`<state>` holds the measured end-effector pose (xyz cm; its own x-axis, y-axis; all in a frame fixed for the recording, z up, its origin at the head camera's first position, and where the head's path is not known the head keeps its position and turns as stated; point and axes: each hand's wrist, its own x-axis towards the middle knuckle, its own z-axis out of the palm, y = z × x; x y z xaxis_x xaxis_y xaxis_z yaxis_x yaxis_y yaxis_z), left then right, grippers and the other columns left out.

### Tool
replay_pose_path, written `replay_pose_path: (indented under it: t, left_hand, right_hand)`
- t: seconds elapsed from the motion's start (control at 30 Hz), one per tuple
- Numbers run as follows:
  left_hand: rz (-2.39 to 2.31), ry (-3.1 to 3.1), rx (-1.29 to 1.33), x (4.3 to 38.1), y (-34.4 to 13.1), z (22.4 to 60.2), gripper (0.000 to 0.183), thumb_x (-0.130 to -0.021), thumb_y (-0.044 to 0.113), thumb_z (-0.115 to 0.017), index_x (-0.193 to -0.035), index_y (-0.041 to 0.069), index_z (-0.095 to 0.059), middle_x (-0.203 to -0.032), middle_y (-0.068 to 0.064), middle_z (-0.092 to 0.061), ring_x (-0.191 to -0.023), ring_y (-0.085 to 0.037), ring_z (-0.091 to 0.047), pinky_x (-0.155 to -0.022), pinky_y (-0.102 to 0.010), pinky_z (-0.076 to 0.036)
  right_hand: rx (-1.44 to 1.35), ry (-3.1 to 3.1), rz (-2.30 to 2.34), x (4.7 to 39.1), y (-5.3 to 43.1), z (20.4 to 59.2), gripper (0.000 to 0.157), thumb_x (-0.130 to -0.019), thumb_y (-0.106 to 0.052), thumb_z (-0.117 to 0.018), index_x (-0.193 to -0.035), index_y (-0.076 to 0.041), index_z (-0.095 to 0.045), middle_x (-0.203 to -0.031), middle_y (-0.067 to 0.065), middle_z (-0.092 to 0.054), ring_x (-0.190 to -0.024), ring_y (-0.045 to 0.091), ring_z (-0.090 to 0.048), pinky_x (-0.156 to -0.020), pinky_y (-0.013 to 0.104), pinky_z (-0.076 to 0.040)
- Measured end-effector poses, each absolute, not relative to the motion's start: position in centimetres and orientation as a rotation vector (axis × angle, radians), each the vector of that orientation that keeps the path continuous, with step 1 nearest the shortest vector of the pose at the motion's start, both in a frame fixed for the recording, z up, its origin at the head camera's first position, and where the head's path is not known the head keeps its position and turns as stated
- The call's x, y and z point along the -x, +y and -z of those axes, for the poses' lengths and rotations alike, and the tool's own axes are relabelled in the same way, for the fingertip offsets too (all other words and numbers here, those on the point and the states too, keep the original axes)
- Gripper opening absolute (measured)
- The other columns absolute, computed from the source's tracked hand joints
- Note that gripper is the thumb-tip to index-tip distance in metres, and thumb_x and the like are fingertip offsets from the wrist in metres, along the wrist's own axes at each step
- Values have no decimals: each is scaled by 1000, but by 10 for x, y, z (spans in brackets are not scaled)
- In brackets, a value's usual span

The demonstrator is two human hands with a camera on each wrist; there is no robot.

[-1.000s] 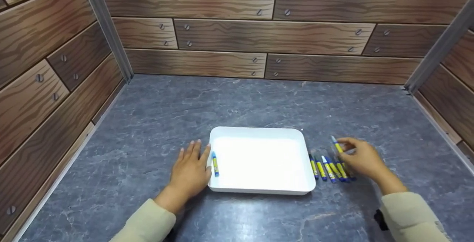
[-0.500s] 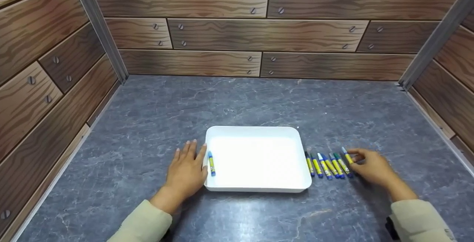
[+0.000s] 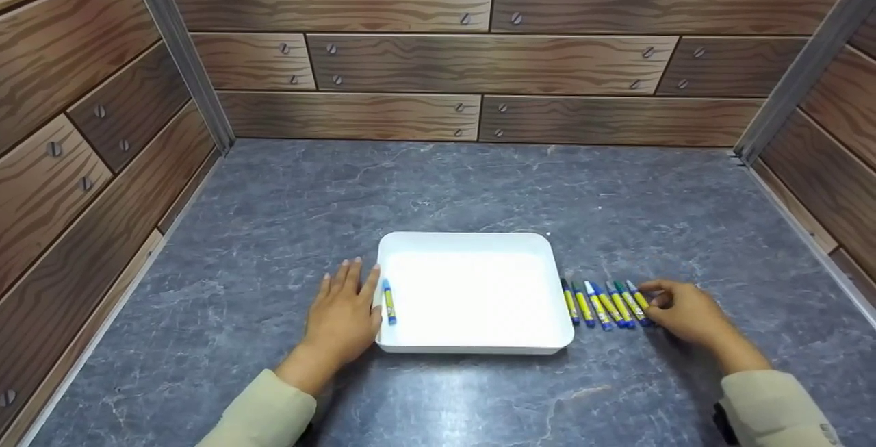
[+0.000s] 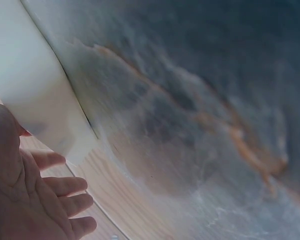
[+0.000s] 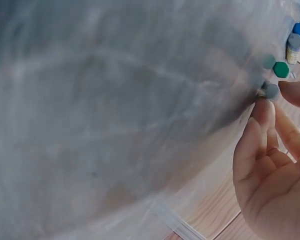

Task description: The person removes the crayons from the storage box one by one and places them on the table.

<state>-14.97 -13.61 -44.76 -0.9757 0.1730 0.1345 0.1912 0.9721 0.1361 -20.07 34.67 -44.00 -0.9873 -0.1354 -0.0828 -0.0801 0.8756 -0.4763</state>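
Observation:
My left hand (image 3: pixel 344 317) lies with straight fingers against the left side of a white tray (image 3: pixel 472 350), its thumb at the rim. In the left wrist view the left hand (image 4: pixel 35 195) shows its palm beside the tray's wall (image 4: pixel 35 85). One light-blue-tipped crayon (image 3: pixel 389 302) with a yellow wrapper is in the tray along its left wall. My right hand (image 3: pixel 688 313) pinches the outermost crayon (image 3: pixel 638 294) of a row right of the tray. The right wrist view shows that crayon's greyish end (image 5: pixel 271 91) between thumb and fingers of the right hand (image 5: pixel 275 170).
Several more crayons (image 3: pixel 597 307) lie side by side between tray and right hand; green and blue ends show in the right wrist view. The grey marbled tabletop (image 3: pixel 410 187) is enclosed by wood-patterned walls (image 3: pixel 397 64) at the back and both sides.
My right hand has moved right and lowered its crayon from above the row to the row's right end. The left hand keeps its place at the tray; the head view shifted slightly.

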Motion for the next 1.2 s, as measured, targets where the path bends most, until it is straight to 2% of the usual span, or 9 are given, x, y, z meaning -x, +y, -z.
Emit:
replay_pose_path:
  t: [0.13,0.23,0.37,0.57,0.67,0.9,1.13,1.2]
  left_hand:
    - [227,-2990,274,148,-137,447,58,-93,29,-55,-145,7,-40,-148,-23,-32,-137,-39,-26,-110,-54,-21]
    - [224,-2989,267,148,-138,447,58,-93,29,-55,-145,7,-40,-148,-23,-32,-138,-39,-26,-110,-54,-21]
    - [245,-2988,258,148,-138,447,57,-93,28,-55,-145,8,-41,-148,-23,-33,-137,-39,-26,-110,-54,-21]
    - [251,-2987,258,150,-137,448,57,-93,28,-54,-144,8,-42,-147,-23,-34,-137,-39,-27,-110,-54,-21]
    - [241,-2990,264,150,-136,448,57,-93,28,-54,-144,8,-42,-147,-23,-33,-137,-39,-27,-110,-54,-21]
    - [236,-3007,246,150,-136,448,57,-94,29,-53,-145,8,-41,-148,-22,-32,-138,-39,-25,-110,-54,-20]
    - [234,-3005,244,152,-135,448,57,-93,29,-53,-145,9,-41,-148,-22,-33,-137,-38,-27,-110,-53,-21]
    - [233,-3008,243,152,-135,448,57,-93,29,-53,-145,9,-41,-148,-23,-33,-137,-38,-27,-110,-53,-21]
  right_hand:
    - [201,2929,752,201,348,432,45,-87,-18,-64,-121,10,-55,-94,19,-65,-84,35,-62,-74,53,-49]
    - [222,2954,751,203,346,425,50,-92,-27,-61,-123,11,-53,-102,28,-63,-93,45,-60,-78,58,-47]
    - [263,3023,687,208,340,412,60,-94,-41,-57,-126,9,-52,-114,35,-57,-102,52,-54,-82,64,-43]
    - [227,3087,486,217,323,390,80,-89,-65,-45,-138,-1,-46,-133,35,-43,-115,57,-41,-83,74,-31]
    - [210,3102,439,222,310,380,86,-86,-71,-43,-140,-3,-44,-138,34,-38,-121,56,-35,-85,76,-26]
    - [289,3141,424,233,270,366,87,-85,-71,-45,-144,-7,-40,-141,32,-34,-124,57,-29,-91,77,-17]
    - [394,3134,446,241,228,364,85,-86,-69,-47,-146,-10,-37,-144,28,-33,-127,53,-28,-95,73,-17]
    - [416,3124,460,243,216,365,83,-87,-67,-49,-147,-10,-37,-145,27,-33,-129,52,-27,-97,73,-14]
